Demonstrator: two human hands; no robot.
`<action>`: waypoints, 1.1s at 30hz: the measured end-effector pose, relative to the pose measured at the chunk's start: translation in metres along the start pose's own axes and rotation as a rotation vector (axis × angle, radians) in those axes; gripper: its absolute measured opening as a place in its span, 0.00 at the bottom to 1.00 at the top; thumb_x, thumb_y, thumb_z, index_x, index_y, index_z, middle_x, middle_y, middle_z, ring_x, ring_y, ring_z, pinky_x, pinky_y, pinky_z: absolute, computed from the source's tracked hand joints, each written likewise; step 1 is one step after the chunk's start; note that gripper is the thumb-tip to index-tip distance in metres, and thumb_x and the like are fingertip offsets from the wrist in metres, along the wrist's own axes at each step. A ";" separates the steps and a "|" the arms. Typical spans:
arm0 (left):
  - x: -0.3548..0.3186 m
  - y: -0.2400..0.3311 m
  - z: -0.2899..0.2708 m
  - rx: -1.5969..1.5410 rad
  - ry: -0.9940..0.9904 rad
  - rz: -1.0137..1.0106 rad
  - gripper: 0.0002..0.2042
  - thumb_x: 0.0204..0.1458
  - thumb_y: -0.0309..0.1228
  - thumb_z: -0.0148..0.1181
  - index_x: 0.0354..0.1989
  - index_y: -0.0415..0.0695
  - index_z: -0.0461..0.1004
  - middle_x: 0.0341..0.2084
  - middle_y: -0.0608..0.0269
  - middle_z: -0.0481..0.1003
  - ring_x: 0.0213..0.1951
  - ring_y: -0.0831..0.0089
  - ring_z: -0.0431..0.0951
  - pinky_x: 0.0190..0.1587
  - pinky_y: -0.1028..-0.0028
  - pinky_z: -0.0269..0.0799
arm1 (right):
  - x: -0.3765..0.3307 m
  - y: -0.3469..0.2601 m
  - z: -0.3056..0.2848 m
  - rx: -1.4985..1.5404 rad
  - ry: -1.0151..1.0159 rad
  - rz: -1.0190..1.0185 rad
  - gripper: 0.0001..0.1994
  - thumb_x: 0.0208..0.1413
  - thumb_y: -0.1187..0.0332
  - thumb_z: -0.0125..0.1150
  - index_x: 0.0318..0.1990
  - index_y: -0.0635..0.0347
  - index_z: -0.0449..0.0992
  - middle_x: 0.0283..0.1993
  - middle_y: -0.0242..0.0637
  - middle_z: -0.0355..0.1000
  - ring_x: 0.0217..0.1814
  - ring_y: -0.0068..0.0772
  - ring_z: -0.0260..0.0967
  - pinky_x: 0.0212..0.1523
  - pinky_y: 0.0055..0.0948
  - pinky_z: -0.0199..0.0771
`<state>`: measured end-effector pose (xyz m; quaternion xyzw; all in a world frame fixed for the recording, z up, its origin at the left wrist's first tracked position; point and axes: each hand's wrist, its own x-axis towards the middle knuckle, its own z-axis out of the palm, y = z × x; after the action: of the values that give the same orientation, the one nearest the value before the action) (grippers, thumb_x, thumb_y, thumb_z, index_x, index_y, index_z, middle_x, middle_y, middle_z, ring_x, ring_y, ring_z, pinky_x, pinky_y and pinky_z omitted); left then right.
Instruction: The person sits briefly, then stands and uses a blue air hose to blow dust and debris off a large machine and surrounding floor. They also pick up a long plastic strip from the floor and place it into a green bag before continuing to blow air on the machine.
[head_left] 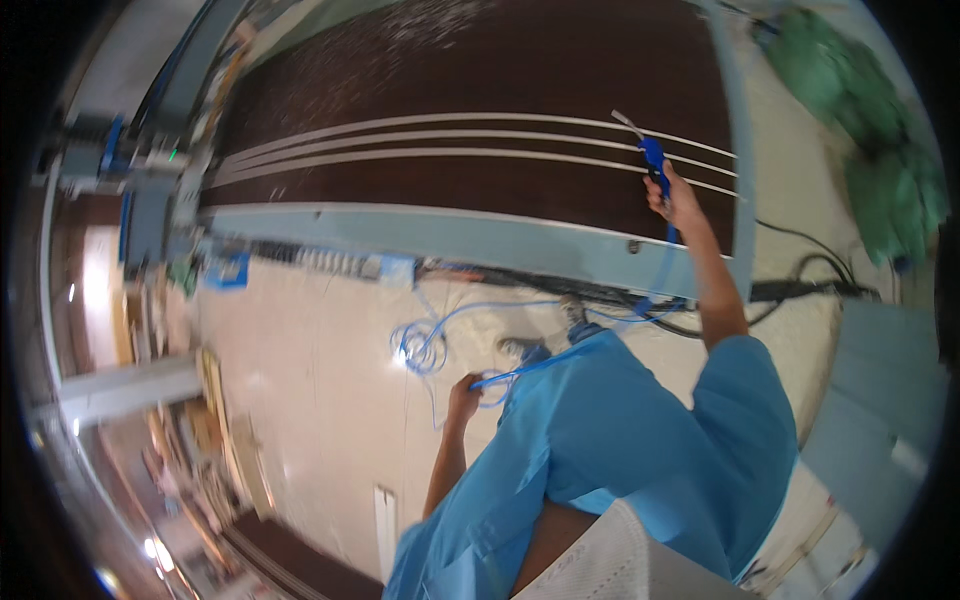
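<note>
My right hand [679, 200] is closed round the grip of a blue air blow gun [652, 155], held out over the dark brown bed of a long machine table [480, 170]. The gun's thin metal nozzle points to the upper left, above the pale strips [440, 135] that run along the bed. A blue air hose [668, 255] hangs from the gun's grip toward the floor. My left hand [463, 398], low at my side, is closed on a length of the same blue hose [500, 379]. Pale dust or chips are scattered on the bed's far left part.
Loose coils of blue hose [420, 345] lie on the floor by my feet. Black cables [800, 265] run along the machine's near side and right end. Green bags [845, 90] stand at the far right. A gantry [150, 215] crosses the left; wooden boards [230, 430] lean lower left.
</note>
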<state>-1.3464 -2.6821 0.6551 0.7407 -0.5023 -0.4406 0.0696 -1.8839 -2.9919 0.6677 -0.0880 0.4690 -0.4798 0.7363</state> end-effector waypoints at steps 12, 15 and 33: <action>0.002 0.076 0.011 -0.112 -0.037 0.088 0.16 0.58 0.44 0.55 0.36 0.42 0.80 0.20 0.60 0.76 0.26 0.72 0.77 0.31 0.70 0.69 | 0.086 -0.111 -0.045 0.682 0.248 -0.475 0.33 0.66 0.40 0.30 0.34 0.66 0.68 0.22 0.31 0.61 0.21 0.29 0.60 0.21 0.25 0.66; 0.000 0.077 0.009 -0.076 -0.031 0.058 0.18 0.59 0.45 0.53 0.36 0.42 0.79 0.21 0.59 0.77 0.27 0.68 0.78 0.31 0.69 0.70 | 0.100 -0.112 -0.031 0.611 0.239 -0.384 0.31 0.68 0.43 0.32 0.36 0.68 0.68 0.23 0.33 0.61 0.22 0.30 0.61 0.21 0.25 0.66; -0.062 -0.085 -0.040 -0.186 0.305 -0.222 0.19 0.60 0.46 0.48 0.35 0.41 0.78 0.20 0.56 0.76 0.27 0.63 0.78 0.32 0.66 0.69 | 0.128 0.117 0.276 -0.563 -0.458 0.493 0.27 0.63 0.42 0.48 0.33 0.62 0.70 0.17 0.24 0.61 0.15 0.16 0.57 0.14 0.19 0.57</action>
<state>-1.2658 -2.6047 0.6686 0.8400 -0.3584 -0.3729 0.1640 -1.5843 -3.1201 0.6719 -0.2748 0.4129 -0.1112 0.8612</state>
